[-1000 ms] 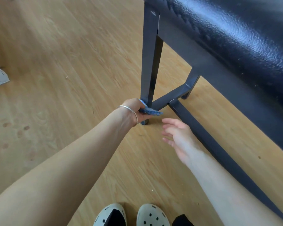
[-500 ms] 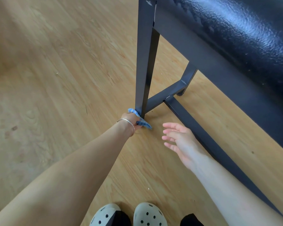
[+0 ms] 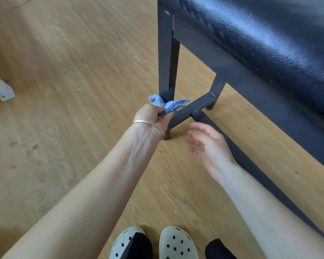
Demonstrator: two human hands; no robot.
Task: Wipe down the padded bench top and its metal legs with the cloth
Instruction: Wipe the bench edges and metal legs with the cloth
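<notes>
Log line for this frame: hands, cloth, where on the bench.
left hand: grips blue cloth | cloth: at near metal leg, low | right hand: open, holding nothing | padded top: no hand on it

My two pale, holed clogs (image 3: 178,243) stand on the light wooden floor (image 3: 67,75). The bench's near metal leg (image 3: 165,53) and far leg (image 3: 216,90) stand on it ahead of them. A white piece (image 3: 2,88) lies far left, with faint round stains (image 3: 13,143) nearby.

No text, label, brand or number can be read on the padded bench top (image 3: 269,34), its metal legs (image 3: 165,53) or the cloth (image 3: 166,105), and the small dark marks on the white bracket (image 3: 0,86) at the left edge are too small to make out.
</notes>
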